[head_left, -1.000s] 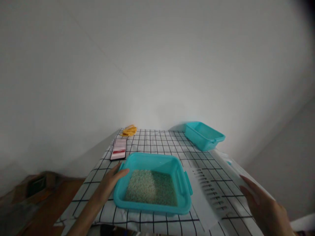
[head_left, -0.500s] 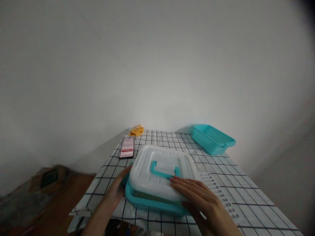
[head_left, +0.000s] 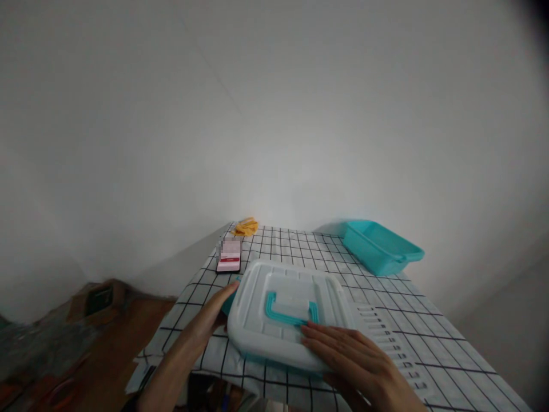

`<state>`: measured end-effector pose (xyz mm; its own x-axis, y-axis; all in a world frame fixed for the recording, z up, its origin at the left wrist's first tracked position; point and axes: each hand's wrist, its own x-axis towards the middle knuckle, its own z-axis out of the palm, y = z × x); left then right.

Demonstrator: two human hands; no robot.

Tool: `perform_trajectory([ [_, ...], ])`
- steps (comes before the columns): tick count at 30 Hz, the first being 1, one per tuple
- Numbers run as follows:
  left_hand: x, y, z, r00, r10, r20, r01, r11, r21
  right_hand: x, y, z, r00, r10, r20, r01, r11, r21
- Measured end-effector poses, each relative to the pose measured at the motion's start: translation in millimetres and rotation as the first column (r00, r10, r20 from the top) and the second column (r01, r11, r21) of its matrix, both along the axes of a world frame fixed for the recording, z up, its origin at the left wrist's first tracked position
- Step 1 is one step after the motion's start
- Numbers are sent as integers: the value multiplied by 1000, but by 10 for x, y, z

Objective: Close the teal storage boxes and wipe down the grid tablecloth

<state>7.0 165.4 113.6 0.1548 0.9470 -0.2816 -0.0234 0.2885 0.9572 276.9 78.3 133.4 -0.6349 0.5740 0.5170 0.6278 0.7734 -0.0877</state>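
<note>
L hand [head_left: 217, 307] cupped at turq. box [head_left: 229, 304] end, can't tell grip; R hand [head_left: 354, 357] flat on wht. lid [head_left: 291, 286].

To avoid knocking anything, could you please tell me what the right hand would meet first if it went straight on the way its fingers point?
The right hand would probably meet the teal handle on the white lid; whether they already touch is unclear.
</note>
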Motion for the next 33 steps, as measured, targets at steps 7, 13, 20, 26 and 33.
perform_trajectory([
  [7,4,-73,237,989,-29,-144,37,998,49,-66,-1,-47,999,-5,-47,7,999,37],
  [13,12,-59,275,984,-40,-174,43,999,15,-64,60,-139,994,19,-104,-9,996,94],
  [20,-3,-28,238,980,-23,-198,20,1000,-18,155,-128,-237,904,-242,-352,203,968,-145],
  [26,47,-45,108,997,28,-66,-28,1000,10,183,-151,-291,909,-237,-342,185,967,-176],
  [33,-35,-91,-14,998,57,-5,-57,998,-39,185,-129,-148,892,-215,-398,174,975,-137],
])
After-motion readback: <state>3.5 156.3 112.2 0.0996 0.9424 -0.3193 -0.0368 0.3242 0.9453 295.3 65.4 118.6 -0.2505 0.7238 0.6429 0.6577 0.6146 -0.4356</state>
